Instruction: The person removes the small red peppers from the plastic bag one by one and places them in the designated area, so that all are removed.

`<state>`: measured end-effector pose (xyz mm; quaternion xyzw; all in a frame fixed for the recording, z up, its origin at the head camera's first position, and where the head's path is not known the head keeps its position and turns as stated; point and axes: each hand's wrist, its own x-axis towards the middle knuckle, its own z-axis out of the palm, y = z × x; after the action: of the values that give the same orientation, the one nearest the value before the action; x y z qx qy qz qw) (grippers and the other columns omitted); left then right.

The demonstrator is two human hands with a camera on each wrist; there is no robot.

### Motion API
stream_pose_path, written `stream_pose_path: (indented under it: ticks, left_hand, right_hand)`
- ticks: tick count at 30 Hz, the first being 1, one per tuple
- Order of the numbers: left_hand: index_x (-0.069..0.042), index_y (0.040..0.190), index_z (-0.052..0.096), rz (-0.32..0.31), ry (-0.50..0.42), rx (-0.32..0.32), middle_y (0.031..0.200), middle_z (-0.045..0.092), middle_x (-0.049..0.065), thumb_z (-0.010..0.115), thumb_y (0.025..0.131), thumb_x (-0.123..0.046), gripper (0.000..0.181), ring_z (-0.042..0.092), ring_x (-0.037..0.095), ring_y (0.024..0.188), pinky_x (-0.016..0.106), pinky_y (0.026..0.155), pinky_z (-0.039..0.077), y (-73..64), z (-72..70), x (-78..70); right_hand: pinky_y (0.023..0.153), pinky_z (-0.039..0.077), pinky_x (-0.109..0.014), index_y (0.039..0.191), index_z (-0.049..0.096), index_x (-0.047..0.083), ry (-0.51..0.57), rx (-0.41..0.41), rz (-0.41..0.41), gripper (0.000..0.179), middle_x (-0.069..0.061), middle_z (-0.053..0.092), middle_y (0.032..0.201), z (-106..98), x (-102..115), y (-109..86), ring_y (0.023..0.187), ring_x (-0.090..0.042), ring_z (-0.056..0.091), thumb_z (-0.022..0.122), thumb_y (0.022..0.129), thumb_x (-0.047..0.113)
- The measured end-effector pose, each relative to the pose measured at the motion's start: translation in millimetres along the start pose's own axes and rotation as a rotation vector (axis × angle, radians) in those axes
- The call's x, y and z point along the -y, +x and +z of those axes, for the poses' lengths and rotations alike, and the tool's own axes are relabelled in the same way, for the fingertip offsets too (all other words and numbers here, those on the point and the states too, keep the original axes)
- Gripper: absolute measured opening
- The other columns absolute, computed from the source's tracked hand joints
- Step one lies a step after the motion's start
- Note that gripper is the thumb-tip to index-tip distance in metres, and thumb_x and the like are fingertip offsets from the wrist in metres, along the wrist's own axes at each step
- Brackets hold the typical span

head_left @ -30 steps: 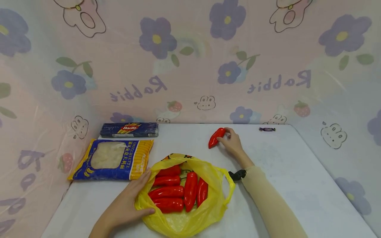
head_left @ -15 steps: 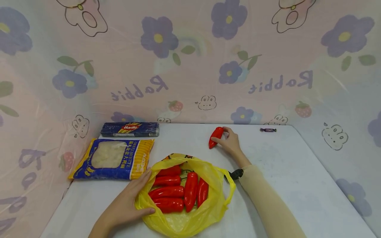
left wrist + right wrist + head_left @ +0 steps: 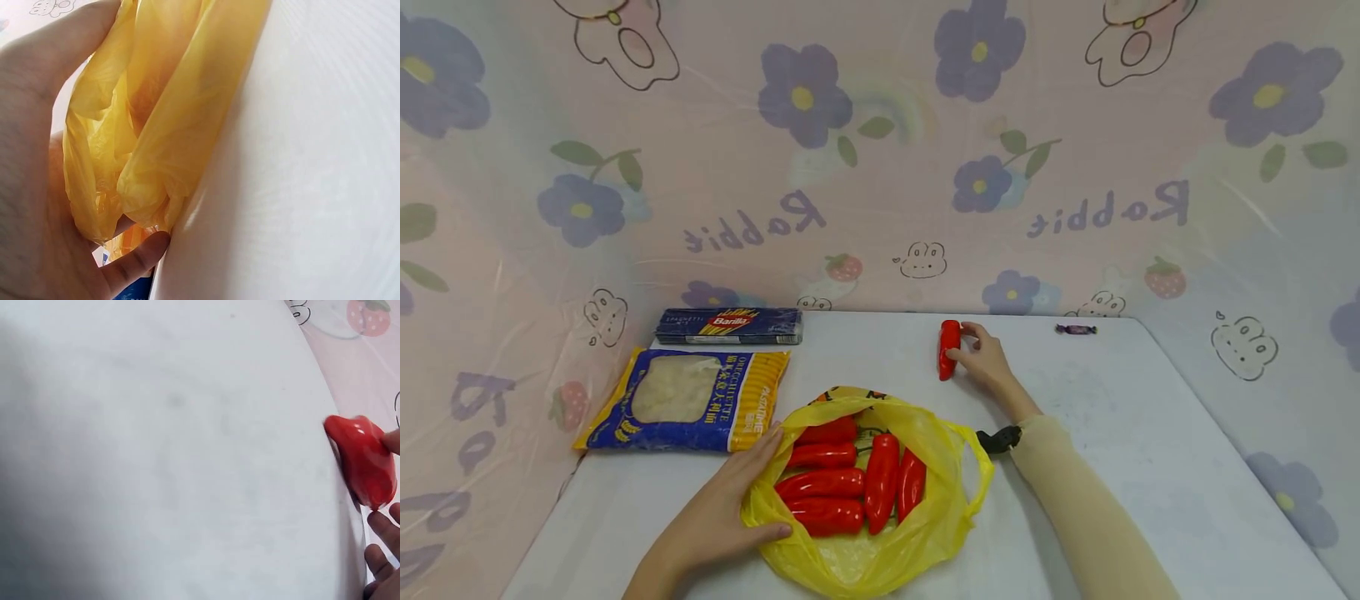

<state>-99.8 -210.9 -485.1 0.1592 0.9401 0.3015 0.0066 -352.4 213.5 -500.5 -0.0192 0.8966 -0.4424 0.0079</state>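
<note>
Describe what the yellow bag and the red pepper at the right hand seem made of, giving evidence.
Yellow bag: probably thin, lightly shiny plastic film, since it creases and lets light through.
Red pepper at right hand: smooth, glossy, perhaps plastic, judging by highlights; real skin remains possible.

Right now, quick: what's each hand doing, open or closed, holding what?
Left hand: open, spread against the side of the yellow bag.
Right hand: closed, pinching the red pepper outside the bag.
</note>
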Motion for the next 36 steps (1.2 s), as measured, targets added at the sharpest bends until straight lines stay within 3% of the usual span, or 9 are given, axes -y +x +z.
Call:
stream_pose_path:
  ticks: [7, 13, 36]
  left_hand:
    - [-0.035, 0.170, 0.023, 0.016, 0.002, -0.007, 0.176, 0.026, -0.006, 0.077, 0.080, -0.075, 0.112, 0.037, 0.040, 0.155, 0.071, 0.114, 0.042, 0.2, 0.2, 1.0]
    - [-0.036, 0.170, 0.023, -0.007, 0.001, 0.005, 0.176, 0.025, -0.006, 0.076, 0.080, -0.076, 0.112, 0.036, 0.041, 0.155, 0.071, 0.114, 0.042, 0.4, -1.3, -1.4]
    - [-0.038, 0.170, 0.022, -0.002, 0.000, 0.007, 0.176, 0.025, -0.006, 0.076, 0.080, -0.076, 0.112, 0.036, 0.040, 0.156, 0.071, 0.113, 0.043, 0.4, -0.6, -1.0]
  right_hand:
    - [0.114, 0.044, -0.058, 0.158, 0.043, 0.007, -0.006, -0.057, -0.025, 0.076, -0.017, 0.056, 0.152, 10, -3, -6.4, 0.136, -0.040, 0.044, 0.074, 0.096, 0.036]
    - [0.113, 0.043, -0.057, 0.156, 0.045, 0.006, -0.001, -0.090, -0.035, 0.073, -0.018, 0.061, 0.142, 14, 1, -9.6, 0.131, -0.038, 0.044, 0.074, 0.095, 0.035]
    - [0.113, 0.044, -0.054, 0.151, 0.052, 0.005, 0.043, -0.119, -0.033, 0.065, -0.021, 0.068, 0.131, 10, 1, -11.7, 0.126, -0.038, 0.052, 0.074, 0.096, 0.032]
